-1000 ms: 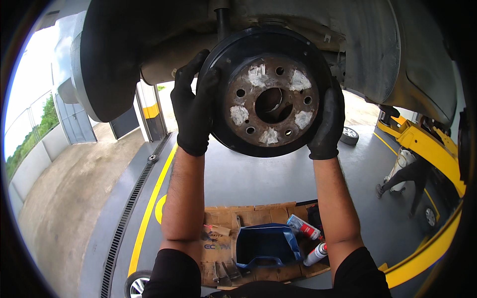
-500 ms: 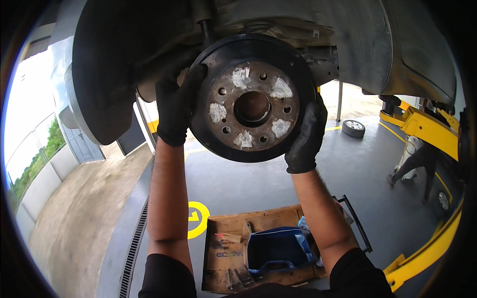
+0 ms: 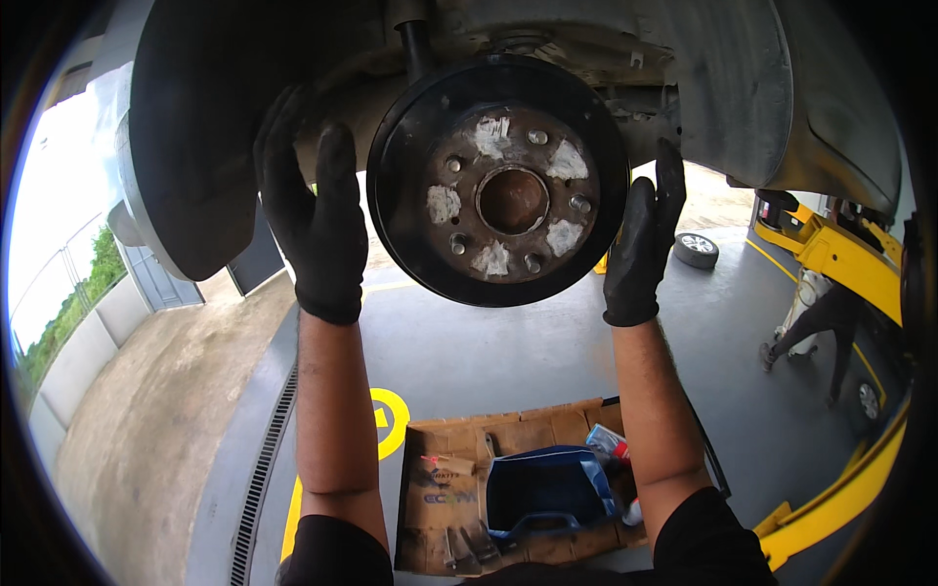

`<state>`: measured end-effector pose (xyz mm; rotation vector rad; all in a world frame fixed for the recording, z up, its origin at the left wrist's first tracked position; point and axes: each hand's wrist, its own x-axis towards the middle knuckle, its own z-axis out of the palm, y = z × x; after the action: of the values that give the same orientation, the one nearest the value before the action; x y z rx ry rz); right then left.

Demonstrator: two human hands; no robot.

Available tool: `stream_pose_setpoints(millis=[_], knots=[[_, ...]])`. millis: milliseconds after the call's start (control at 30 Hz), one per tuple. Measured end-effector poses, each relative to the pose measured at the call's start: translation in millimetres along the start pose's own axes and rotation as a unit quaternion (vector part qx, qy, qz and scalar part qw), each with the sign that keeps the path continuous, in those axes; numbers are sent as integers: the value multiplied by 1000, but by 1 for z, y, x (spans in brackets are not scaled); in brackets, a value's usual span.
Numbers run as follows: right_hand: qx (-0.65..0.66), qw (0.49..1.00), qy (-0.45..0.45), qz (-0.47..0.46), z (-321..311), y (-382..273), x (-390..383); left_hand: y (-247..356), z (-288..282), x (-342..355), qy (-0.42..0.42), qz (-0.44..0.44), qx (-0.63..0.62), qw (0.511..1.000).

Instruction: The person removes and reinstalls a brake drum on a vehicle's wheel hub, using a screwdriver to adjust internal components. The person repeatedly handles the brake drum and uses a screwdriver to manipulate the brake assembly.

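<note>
A black brake drum (image 3: 405, 210) sits on the wheel hub under the raised car, its wheel studs poking through the holes. Rust and patches of whitish grease mark its middle face around the round centre bore. My left hand (image 3: 318, 210), in a black glove, is apart from the drum's left side with fingers stretched up and the thumb raised. Close to the drum's right edge is my right hand (image 3: 645, 239), gloved too, its fingers extended and holding nothing.
Below stands a cardboard-lined tray (image 3: 440, 527) with a dark blue container (image 3: 547, 488) and metal parts. A loose wheel (image 3: 696, 251) lies on the grey floor. Yellow lift arms (image 3: 840, 259) reach in at right, near another person's dark-clothed legs (image 3: 831, 317). The wheel arch liner (image 3: 205, 146) hangs at left.
Both hands have let go of the brake drum and moved outward from it. The drum has gone further onto the hub, and the studs now show through its holes.
</note>
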<state>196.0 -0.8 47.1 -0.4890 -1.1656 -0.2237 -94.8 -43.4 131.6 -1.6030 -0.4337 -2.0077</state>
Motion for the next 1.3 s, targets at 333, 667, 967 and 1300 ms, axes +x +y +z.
stream_pose_setpoints(millis=[333, 667, 967, 1300], knots=[[97, 966, -220, -93, 21, 5, 74, -16, 34, -51, -84, -164, -265, 946], [50, 988, -30, 142, 61, -37, -184, 22, 97, 116, -152, 18, -204, 967], [39, 984, -164, -48, -11, 4, 53, -15, -5, -83, -36, -186, -161, 969], [5, 940, -341, -31, 5, -71, -239, 25, 66, 124, -78, 78, -145, 983]])
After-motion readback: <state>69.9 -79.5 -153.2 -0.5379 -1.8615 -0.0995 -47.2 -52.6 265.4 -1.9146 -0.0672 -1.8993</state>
